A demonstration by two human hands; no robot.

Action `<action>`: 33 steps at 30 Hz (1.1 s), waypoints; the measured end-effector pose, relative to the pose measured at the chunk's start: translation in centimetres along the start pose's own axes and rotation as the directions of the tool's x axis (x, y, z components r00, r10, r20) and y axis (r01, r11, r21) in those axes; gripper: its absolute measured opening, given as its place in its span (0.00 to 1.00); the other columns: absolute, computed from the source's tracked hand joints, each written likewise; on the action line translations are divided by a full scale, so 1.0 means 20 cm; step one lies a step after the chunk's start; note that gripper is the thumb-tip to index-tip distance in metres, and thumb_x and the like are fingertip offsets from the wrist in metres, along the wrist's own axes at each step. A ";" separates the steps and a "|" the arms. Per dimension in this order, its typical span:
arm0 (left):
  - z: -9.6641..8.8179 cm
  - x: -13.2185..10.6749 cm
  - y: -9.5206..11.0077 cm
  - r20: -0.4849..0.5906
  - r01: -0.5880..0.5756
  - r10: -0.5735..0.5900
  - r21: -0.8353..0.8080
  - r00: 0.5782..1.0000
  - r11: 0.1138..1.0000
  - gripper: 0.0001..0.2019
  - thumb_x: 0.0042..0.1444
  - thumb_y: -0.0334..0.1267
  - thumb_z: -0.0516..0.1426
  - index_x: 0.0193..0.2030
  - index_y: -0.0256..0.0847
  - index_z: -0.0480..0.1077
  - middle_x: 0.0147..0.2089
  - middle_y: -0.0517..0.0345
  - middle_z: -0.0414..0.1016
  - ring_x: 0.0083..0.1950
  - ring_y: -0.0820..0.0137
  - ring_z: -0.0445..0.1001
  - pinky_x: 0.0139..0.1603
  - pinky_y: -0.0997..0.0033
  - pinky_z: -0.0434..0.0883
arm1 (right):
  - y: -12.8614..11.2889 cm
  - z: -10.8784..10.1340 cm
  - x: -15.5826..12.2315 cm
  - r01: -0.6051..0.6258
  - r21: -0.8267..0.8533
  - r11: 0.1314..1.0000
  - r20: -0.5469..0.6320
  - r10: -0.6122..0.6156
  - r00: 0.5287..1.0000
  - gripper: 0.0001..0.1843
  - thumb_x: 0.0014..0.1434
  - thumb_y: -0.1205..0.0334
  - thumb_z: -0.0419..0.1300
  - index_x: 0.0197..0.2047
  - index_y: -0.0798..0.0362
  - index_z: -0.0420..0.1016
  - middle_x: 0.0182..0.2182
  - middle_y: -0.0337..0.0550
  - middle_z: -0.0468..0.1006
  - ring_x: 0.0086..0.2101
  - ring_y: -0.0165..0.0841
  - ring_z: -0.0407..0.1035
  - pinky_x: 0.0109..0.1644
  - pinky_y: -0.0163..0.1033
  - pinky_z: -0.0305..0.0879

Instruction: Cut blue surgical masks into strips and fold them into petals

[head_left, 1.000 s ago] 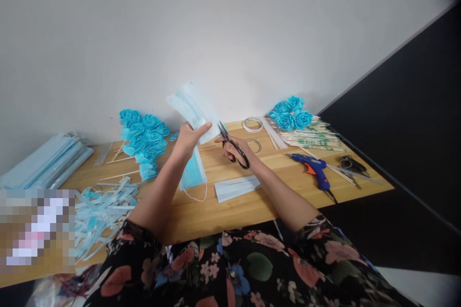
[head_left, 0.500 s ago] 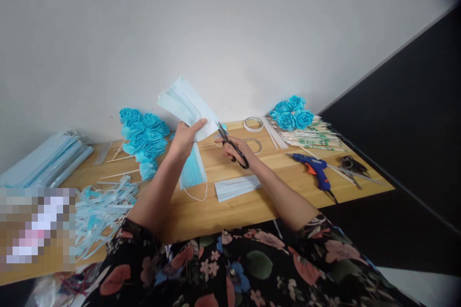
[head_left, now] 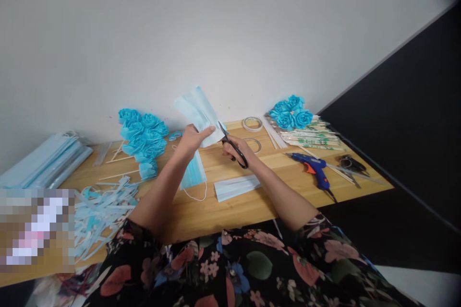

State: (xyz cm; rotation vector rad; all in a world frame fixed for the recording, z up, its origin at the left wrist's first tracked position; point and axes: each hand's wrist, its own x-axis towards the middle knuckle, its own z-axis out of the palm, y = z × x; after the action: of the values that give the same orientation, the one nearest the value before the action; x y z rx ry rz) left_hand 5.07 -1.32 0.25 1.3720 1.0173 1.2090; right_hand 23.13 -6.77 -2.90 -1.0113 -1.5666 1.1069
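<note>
My left hand (head_left: 194, 141) pinches a pale blue face-mask sheet (head_left: 200, 108), held up above the table with my thumb across its front. Black-handled scissors (head_left: 238, 152) are in my right hand (head_left: 232, 147), their blades pointing up and left at the sheet's right edge. Whether the blades bite into the sheet I cannot tell. Below my left hand lies a blue face mask (head_left: 194, 172) with its white ear loop. To its right a flat pale strip of mask fabric (head_left: 236, 187) rests partly behind my right forearm.
Blue fabric flowers (head_left: 139, 136) on sticks lie at left, more flowers (head_left: 291, 112) at right on wrapped sticks. A blue glue gun (head_left: 313, 168) sits at right, tape rolls (head_left: 252, 123) behind. Cut strips (head_left: 103, 211) and stacked masks (head_left: 43, 160) cover the left side.
My left hand has moved right with the sheet, bringing it closer to the scissors and tilting it a little. My right hand stays in nearly the same place.
</note>
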 end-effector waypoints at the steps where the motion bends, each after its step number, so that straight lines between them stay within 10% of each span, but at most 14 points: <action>1: 0.00 0.00 0.00 0.000 0.001 -0.001 0.005 1.000 1.000 0.26 0.40 0.52 0.72 0.41 0.34 0.79 0.45 0.44 0.84 0.50 0.50 0.81 0.52 0.56 0.77 | 0.00 0.00 0.00 0.015 0.000 1.000 -0.001 -0.015 1.000 0.29 0.56 0.35 0.59 0.41 0.55 0.72 0.23 0.35 0.66 0.23 0.27 0.60 0.27 0.35 0.60; 13: -0.02 0.00 0.01 0.052 0.014 -0.015 0.023 0.999 1.000 0.27 0.39 0.51 0.73 0.42 0.33 0.80 0.49 0.43 0.83 0.51 0.49 0.80 0.52 0.56 0.77 | -0.03 0.00 -0.01 0.036 -0.051 0.998 0.015 -0.035 0.999 0.27 0.57 0.33 0.57 0.30 0.51 0.63 0.21 0.34 0.64 0.21 0.26 0.58 0.28 0.36 0.59; 33: -0.02 0.00 0.01 0.038 0.039 -0.038 -0.013 0.999 0.999 0.28 0.41 0.53 0.72 0.44 0.33 0.80 0.47 0.44 0.84 0.49 0.50 0.81 0.46 0.60 0.79 | -0.02 0.01 -0.01 -0.062 0.023 0.998 -0.020 0.063 0.998 0.25 0.55 0.38 0.61 0.38 0.55 0.73 0.18 0.33 0.65 0.17 0.25 0.58 0.23 0.33 0.58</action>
State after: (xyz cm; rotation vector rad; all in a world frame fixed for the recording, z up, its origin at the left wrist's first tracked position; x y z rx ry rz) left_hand 4.68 -1.28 0.52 1.3539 1.0034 1.1559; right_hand 22.89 -7.18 -2.69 -1.0600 -1.5120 1.1506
